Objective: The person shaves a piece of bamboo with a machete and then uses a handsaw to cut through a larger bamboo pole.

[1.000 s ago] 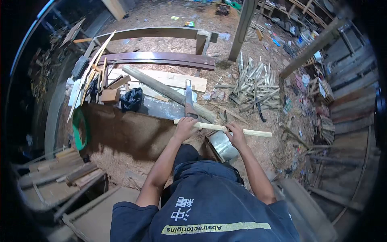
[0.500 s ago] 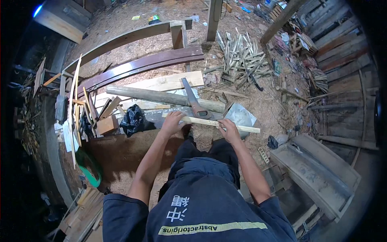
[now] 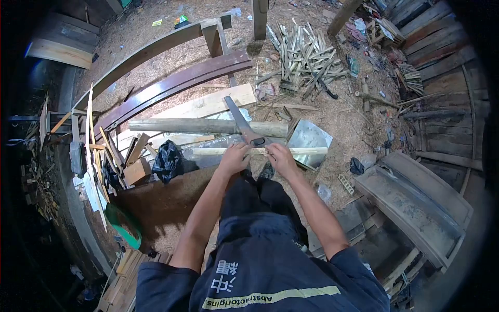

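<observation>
A thin pale wooden strip (image 3: 309, 151) lies level across the front of my body. My left hand (image 3: 235, 157) is closed on it left of its middle, and my right hand (image 3: 279, 157) grips it just right of the middle, a short gap apart. Just beyond my hands, a handsaw (image 3: 240, 118) rests across a long round pole (image 3: 182, 125), its handle end close to the strip. A grey sheet (image 3: 310, 139) lies on the ground behind the strip's right part.
A black plastic bag (image 3: 168, 161) and a cardboard-coloured block (image 3: 136, 171) sit at left. Further off are a dark red beam (image 3: 176, 87), a pile of split sticks (image 3: 306, 57) and upright posts (image 3: 260, 21). A wooden trough (image 3: 410, 200) stands at right.
Both hands have moved closer together along the strip. The strip has turned from slanting to nearly level and shifted left. The view has shifted slightly.
</observation>
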`<action>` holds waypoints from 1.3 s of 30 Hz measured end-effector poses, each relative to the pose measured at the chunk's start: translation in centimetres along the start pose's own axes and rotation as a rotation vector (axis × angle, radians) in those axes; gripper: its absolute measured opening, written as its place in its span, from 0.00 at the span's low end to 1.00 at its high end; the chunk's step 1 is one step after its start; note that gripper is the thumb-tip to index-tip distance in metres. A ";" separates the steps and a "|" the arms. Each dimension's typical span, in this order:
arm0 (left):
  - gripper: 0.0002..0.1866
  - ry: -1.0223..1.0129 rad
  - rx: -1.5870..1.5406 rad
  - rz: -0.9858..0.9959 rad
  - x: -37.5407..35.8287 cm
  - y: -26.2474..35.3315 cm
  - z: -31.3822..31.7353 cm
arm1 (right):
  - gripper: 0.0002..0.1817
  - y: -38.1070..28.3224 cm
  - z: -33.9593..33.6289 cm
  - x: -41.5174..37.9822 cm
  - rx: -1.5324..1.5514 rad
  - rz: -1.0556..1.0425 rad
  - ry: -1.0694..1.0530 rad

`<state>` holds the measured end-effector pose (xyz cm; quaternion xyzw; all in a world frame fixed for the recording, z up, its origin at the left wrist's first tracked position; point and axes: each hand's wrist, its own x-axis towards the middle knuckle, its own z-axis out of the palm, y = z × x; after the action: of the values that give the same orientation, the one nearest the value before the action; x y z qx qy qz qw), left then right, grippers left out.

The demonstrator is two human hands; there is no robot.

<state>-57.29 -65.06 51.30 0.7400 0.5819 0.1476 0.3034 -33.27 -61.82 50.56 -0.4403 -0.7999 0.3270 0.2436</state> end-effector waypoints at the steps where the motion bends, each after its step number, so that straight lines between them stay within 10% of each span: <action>1: 0.21 0.011 -0.023 -0.020 0.5 -0.7 0.4 | 0.17 0.4 0.5 0.7 -0.002 -0.001 0.004; 9: 0.20 0.146 0.063 -0.079 2.2 -11.5 3.4 | 0.14 4.0 9.5 2.9 -0.072 -0.052 0.059; 19: 0.22 0.143 0.146 -0.118 5.6 -21.5 6.7 | 0.30 8.0 20.0 6.5 -0.278 0.477 -0.099; 39: 0.19 0.240 0.101 -0.055 7.5 -21.4 8.7 | 0.23 11.2 15.4 5.3 0.105 0.487 0.370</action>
<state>-66.78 -57.35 30.29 0.7149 0.6410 0.1973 0.1977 -40.20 -57.58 32.58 -0.6578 -0.5951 0.3310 0.3218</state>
